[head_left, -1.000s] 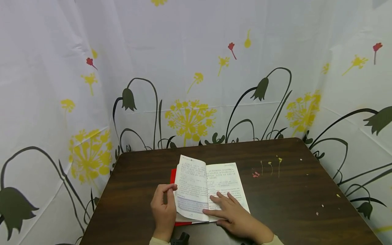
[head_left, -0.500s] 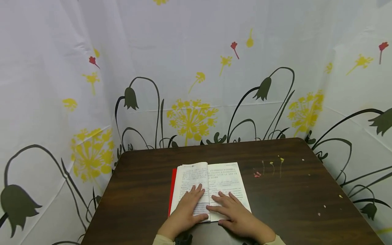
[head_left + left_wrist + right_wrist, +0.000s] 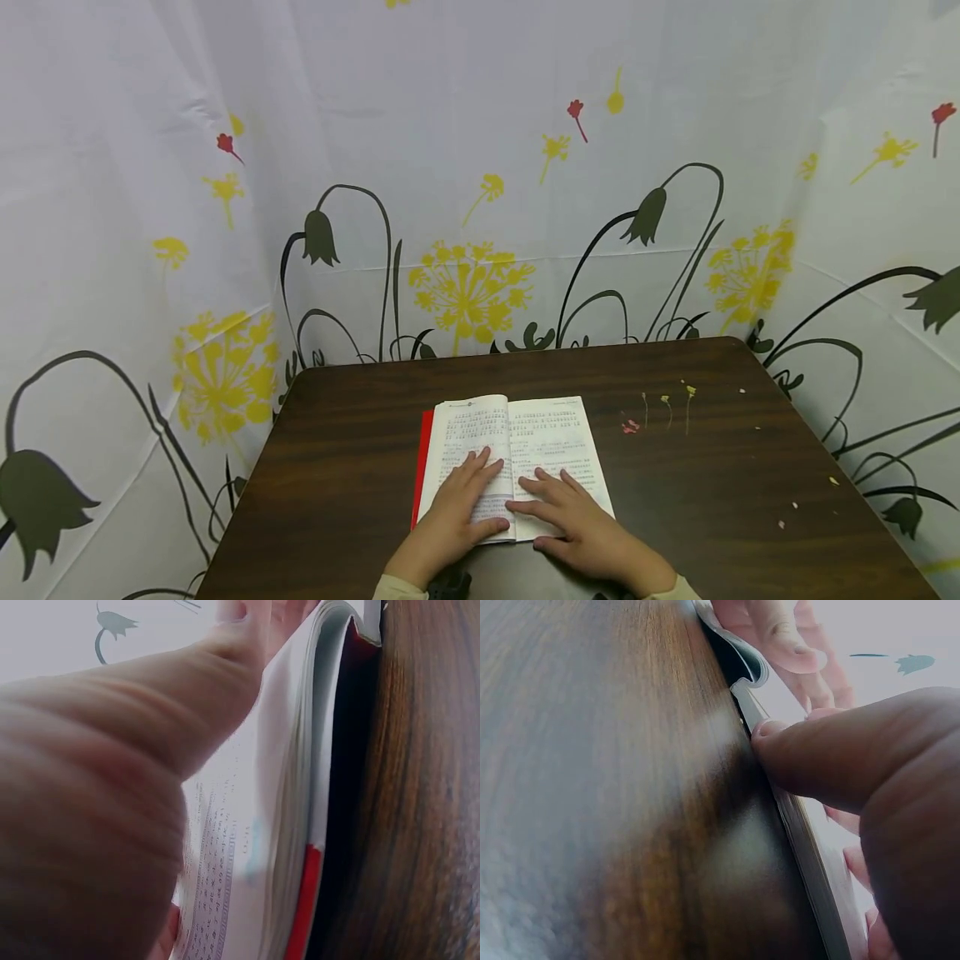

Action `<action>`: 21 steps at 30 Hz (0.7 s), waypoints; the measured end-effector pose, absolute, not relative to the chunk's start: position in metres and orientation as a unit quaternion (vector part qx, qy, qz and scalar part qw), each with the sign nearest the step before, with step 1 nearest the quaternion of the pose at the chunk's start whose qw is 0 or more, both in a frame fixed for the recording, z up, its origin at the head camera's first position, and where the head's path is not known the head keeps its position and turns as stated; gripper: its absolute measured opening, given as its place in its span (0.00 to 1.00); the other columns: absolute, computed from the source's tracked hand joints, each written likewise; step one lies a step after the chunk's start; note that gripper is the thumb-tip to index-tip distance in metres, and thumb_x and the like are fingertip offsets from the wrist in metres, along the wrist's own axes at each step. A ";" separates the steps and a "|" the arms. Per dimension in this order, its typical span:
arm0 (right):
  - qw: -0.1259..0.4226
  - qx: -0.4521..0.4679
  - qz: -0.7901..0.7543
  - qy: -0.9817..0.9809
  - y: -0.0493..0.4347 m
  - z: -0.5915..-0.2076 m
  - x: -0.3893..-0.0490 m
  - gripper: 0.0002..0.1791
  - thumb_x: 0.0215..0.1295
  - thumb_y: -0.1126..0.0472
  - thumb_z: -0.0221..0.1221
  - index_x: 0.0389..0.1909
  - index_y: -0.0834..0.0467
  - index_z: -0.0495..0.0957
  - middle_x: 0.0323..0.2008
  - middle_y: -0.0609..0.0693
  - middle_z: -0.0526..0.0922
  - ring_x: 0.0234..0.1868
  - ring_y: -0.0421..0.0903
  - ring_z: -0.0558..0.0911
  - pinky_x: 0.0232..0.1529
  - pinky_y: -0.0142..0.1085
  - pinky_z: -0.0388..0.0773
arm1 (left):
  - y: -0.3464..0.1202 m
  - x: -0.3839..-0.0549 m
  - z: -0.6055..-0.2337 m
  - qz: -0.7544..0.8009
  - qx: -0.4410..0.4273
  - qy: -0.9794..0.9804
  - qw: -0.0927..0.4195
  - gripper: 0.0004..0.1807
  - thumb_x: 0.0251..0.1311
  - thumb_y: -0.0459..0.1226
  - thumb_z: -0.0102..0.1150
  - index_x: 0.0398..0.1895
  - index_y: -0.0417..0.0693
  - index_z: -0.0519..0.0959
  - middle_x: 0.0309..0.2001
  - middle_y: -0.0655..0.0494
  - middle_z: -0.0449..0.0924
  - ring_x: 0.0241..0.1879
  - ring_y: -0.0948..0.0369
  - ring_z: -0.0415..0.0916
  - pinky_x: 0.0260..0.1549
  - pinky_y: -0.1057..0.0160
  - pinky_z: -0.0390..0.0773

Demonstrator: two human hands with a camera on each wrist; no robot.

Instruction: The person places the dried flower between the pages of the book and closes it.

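An open book [image 3: 555, 425] with printed pages and a red cover [image 3: 423, 454] showing along its left side lies on the dark wooden table. My left hand [image 3: 453, 508] rests flat on the left page, fingers spread, thumb toward the spine. On the lower part of the right page lies my right hand [image 3: 573, 521], its fingers spread too. In the left wrist view the page stack [image 3: 289, 825] bulges up from the cover beside my thumb. The right wrist view has my right thumb [image 3: 810, 761] at the book's lower edge. Print under both hands is hidden.
The brown table [image 3: 345, 450] extends on both sides of the book. Small flower-like bits [image 3: 667, 404] and pale specks are on its right part. A white curtain [image 3: 480, 125] with flower prints hangs behind the table.
My left hand has gone from the raised left page's outer edge to lying flat on that page, which is now down. My right hand has stayed on the right page.
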State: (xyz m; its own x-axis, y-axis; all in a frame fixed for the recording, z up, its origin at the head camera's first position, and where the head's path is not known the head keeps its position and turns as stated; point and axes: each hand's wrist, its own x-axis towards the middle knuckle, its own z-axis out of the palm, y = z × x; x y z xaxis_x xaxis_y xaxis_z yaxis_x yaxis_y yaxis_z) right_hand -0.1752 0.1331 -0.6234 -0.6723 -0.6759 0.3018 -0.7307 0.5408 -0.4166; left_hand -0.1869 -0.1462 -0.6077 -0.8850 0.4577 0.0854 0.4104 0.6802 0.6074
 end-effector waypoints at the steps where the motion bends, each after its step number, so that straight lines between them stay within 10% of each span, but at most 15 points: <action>1: 0.053 0.401 0.262 -0.876 0.133 -0.624 -0.175 0.36 0.70 0.51 0.72 0.78 0.35 0.74 0.80 0.51 0.74 0.82 0.63 0.70 0.75 0.74 0.64 | -0.146 -0.187 -0.607 0.320 0.237 0.917 0.035 0.46 0.65 0.55 0.74 0.84 0.56 0.67 0.87 0.49 0.59 0.87 0.38 0.52 0.80 0.27 0.57; 10: 0.072 0.394 0.302 -0.865 0.138 -0.622 -0.174 0.27 0.71 0.55 0.71 0.70 0.41 0.81 0.74 0.51 0.80 0.77 0.61 0.76 0.73 0.70 0.69 | -0.146 -0.188 -0.610 0.323 0.234 0.917 0.036 0.45 0.63 0.56 0.76 0.82 0.56 0.71 0.87 0.50 0.60 0.87 0.39 0.54 0.79 0.27 0.59; 21: 0.042 0.349 0.389 -0.852 0.164 -0.597 -0.186 0.12 0.75 0.64 0.68 0.54 0.51 0.86 0.51 0.42 0.88 0.51 0.37 0.85 0.53 0.36 0.85 | -0.147 -0.190 -0.611 0.321 0.229 0.918 0.037 0.45 0.61 0.54 0.78 0.81 0.59 0.71 0.87 0.51 0.60 0.86 0.39 0.55 0.78 0.27 0.60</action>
State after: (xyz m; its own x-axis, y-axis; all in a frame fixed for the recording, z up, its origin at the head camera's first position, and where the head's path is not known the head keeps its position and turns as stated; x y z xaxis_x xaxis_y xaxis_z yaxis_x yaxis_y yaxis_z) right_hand -0.1856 0.1635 -0.5975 -0.7535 -0.5612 0.3425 -0.6265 0.4547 -0.6331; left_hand -0.1896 -0.1473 -0.6107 -0.8927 0.4437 0.0782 0.3957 0.6893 0.6069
